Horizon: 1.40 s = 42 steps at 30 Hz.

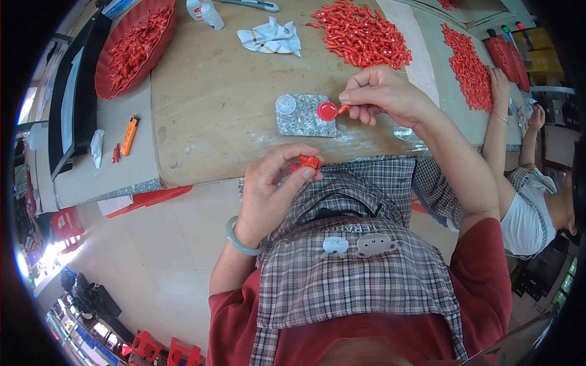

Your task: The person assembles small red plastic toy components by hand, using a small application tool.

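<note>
My left hand (271,183), wearing a pale bangle, is closed around a small red piece with a gold spot (310,162), just off the table's near edge. Between the thumb and fingers of my right hand (387,96) is a small, slender red piece (343,110). Its tip is at the rim of a shallow round dish of glossy red (326,110); whether it touches I cannot tell. That dish sits on a speckled grey stone slab (303,125), beside a clear round cap (285,104). My fingers hide part of both pieces.
A heap of small red pieces (363,33) lies at the far right, a red tray of more (137,52) at the far left. Crumpled cloth (270,38), white bottles (211,16) and an orange lighter (129,135) lie about. A co-worker's hand (499,82) rests by another red pile (467,67).
</note>
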Available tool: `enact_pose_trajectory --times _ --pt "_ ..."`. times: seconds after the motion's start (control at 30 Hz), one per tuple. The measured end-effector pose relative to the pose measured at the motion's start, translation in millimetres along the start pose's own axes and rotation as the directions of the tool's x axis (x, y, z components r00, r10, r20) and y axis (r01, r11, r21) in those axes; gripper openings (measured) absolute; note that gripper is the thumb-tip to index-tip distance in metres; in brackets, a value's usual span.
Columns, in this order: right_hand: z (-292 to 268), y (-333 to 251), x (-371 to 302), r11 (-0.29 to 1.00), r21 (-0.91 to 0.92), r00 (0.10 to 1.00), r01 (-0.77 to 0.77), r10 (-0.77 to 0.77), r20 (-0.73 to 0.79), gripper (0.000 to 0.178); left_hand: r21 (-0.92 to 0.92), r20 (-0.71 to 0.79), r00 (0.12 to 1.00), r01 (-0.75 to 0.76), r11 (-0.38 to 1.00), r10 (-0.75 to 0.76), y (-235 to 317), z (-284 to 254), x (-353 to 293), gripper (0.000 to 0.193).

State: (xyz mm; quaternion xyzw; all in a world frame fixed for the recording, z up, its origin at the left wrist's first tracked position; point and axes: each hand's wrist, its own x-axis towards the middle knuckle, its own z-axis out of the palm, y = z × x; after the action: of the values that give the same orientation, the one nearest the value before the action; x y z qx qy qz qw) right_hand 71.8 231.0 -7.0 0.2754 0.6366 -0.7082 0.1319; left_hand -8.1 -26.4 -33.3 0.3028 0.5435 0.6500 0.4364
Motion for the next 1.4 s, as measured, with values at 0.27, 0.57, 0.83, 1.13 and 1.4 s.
enact_pose_trajectory --times 0.27,0.57,0.83,1.13,1.4 --pt "17 -24 3 0.869 -0.489 0.997 0.071 -0.061 0.036 0.018 -0.011 -0.068 0.998 0.009 1.0 -0.01 -8 -2 -1 0.025" --pt "30 -40 4 0.702 -0.709 0.997 0.06 -0.073 0.011 0.016 0.111 -0.097 0.995 -0.019 0.994 0.03 -7 -4 0 0.023" --pt "36 -44 9 0.541 -0.832 0.989 0.123 -0.139 0.056 0.017 0.174 -0.056 0.993 -0.088 0.981 0.099 -10 -10 2 0.024" --pt "29 -41 -4 0.695 -0.7 0.976 0.168 -0.215 0.02 0.015 0.122 -0.067 0.995 -0.064 0.99 0.073 -8 -9 2 0.023" --pt "13 4 -21 0.945 -0.065 0.942 0.321 -0.326 -0.081 0.014 -0.316 -0.04 0.999 -0.014 0.949 0.001 2 -1 11 0.025"
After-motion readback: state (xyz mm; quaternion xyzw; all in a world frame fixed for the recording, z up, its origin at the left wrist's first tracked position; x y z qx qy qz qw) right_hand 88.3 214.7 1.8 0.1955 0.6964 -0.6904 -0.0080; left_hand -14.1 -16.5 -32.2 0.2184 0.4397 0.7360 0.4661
